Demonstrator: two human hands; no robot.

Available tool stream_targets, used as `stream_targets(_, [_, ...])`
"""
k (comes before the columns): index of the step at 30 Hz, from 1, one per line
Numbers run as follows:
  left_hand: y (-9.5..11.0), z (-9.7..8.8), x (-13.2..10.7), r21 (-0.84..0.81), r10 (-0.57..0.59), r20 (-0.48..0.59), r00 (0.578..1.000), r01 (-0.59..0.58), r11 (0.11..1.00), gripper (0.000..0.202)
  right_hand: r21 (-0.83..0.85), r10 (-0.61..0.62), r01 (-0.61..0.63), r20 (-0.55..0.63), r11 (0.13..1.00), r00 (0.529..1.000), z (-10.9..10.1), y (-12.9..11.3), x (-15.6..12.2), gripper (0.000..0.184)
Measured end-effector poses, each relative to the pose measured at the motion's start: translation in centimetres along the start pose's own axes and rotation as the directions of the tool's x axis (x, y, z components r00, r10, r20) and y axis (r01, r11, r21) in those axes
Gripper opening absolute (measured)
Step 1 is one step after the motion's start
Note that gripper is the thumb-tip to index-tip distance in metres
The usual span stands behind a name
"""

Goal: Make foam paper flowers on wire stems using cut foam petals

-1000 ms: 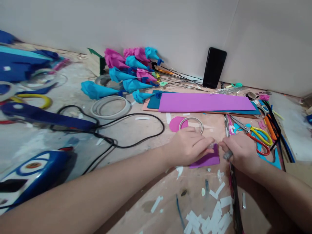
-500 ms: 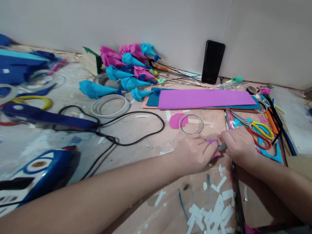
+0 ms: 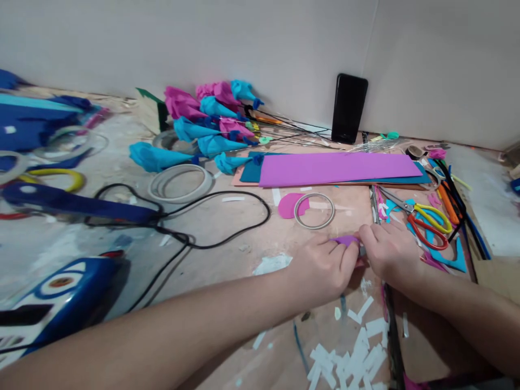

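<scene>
My left hand (image 3: 325, 268) and my right hand (image 3: 392, 252) meet on the tabletop, fingers curled together around a small purple foam piece (image 3: 345, 239). Only the top edge of the piece shows between the fingertips. Just beyond the hands lies a tape ring (image 3: 314, 210) over a pink foam disc (image 3: 286, 206). A dark thin rod (image 3: 392, 325) runs under my right hand toward the near edge.
A long purple foam sheet (image 3: 337, 168) lies on teal sheets. Paper flowers (image 3: 203, 132) are piled at the back, by a black phone (image 3: 348, 108) leaning on the wall. Scissors (image 3: 426, 222) lie right; a black cable (image 3: 195, 222) and tape rolls (image 3: 181, 183) left. White paper strips (image 3: 349, 357) litter the front.
The purple piece lay flat under my hands; now it is rolled or folded up between my fingertips. Both hands have drawn closer together.
</scene>
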State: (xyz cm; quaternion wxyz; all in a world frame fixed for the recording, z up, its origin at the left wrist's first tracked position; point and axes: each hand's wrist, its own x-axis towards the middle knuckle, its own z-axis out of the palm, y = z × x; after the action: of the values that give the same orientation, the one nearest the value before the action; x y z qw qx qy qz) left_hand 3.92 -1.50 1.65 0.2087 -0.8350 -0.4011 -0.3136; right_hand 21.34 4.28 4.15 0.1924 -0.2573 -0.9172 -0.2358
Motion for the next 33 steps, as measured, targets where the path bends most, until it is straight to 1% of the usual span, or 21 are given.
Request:
stream_targets(2, [0.3, -0.2, 0.0, 0.029, 0.01, 0.006, 1.0, -0.01, 1.0, 0.021, 0.012, 0.0, 0.0, 0.006, 1.0, 1.0, -0.1, -0.1, -0.1, 0.028])
stream_targets(5, [0.7, -0.4, -0.1, 0.04, 0.02, -0.009, 1.0, -0.019, 0.999, 0.022, 0.064, 0.005, -0.008, 0.048, 0.998, 0.999, -0.2, -0.2, -0.4, 0.023])
stream_targets(8, [0.7, -0.1, 0.0, -0.002, -0.01, -0.017, 1.0, 0.01, 1.0, 0.024, 0.084, 0.005, -0.012, 0.083, 0.996, 0.997, -0.3, -0.3, -0.4, 0.018])
stream_targets(11, [0.5, 0.0, 0.1, -0.057, -0.021, 0.01, 1.0, 0.021, 0.998, 0.025, 0.098, -0.007, -0.001, 0.075, 0.995, 0.997, -0.4, 0.0, -0.3, 0.018])
stream_targets(14, [-0.2, -0.9, -0.4, -0.166, -0.073, 0.057, 0.996, 0.081, 0.983, 0.034, 0.165, -0.03, 0.029, 0.003, 0.986, 1.0, -0.3, 0.6, -0.3, 0.024])
stream_targets(16, [-1.1, -2.1, -1.2, -0.24, -0.123, 0.1, 0.987, 0.144, 0.96, 0.044, 0.263, -0.025, 0.049, -0.096, 0.963, 0.995, 0.0, 1.0, -0.5, 0.026])
stream_targets(17, [-1.5, -2.7, -1.8, -0.252, -0.135, 0.144, 0.98, 0.168, 0.953, 0.041, 0.339, -0.01, 0.062, -0.152, 0.939, 0.988, 0.2, 1.3, -0.7, 0.025])
stream_targets(18, [-2.0, -3.2, -2.3, -0.246, -0.139, 0.172, 0.975, 0.179, 0.953, 0.034, 0.431, 0.014, 0.079, -0.209, 0.899, 0.978, 0.5, 1.4, -0.8, 0.024])
stream_targets(20, [-2.6, -4.0, -3.4, -0.232, -0.123, 0.183, 0.975, 0.164, 0.959, 0.021, 0.626, 0.079, 0.123, -0.284, 0.77, 0.955, 1.0, 1.7, -1.2, 0.021])
stream_targets(22, [-2.9, -4.3, -4.0, -0.229, -0.074, 0.182, 0.98, 0.116, 0.967, 0.014, 0.776, 0.159, 0.117, -0.27, 0.62, 0.95, 1.2, 1.9, -1.4, 0.023])
stream_targets(24, [-2.7, -4.2, -4.2, -0.235, -0.017, 0.189, 0.982, 0.062, 0.97, 0.014, 0.865, 0.233, 0.033, -0.171, 0.5, 0.957, 1.2, 2.0, -1.5, 0.032])
stream_targets(27, [-2.3, -3.9, -4.2, -0.248, 0.044, 0.212, 0.976, 0.01, 0.969, 0.016, 0.932, 0.303, -0.118, 0.009, 0.342, 0.953, 0.9, 1.8, -1.0, 0.045])
stream_targets(28, [-2.2, -3.8, -4.3, -0.25, 0.04, 0.229, 0.973, 0.019, 0.968, 0.016, 0.948, 0.312, -0.148, 0.055, 0.283, 0.949, 0.9, 1.6, -0.6, 0.047])
stream_targets(30, [-2.3, -3.7, -4.4, -0.259, -0.007, 0.276, 0.961, 0.082, 0.962, 0.014, 0.967, 0.344, -0.196, 0.13, 0.162, 0.93, 0.9, 1.1, 0.4, 0.049])
stream_targets(33, [-2.6, -3.7, -4.8, -0.3, -0.101, 0.329, 0.939, 0.205, 0.932, 0.012, 0.951, 0.379, -0.308, 0.286, -0.003, 0.88, 1.3, 0.3, 2.4, 0.048])
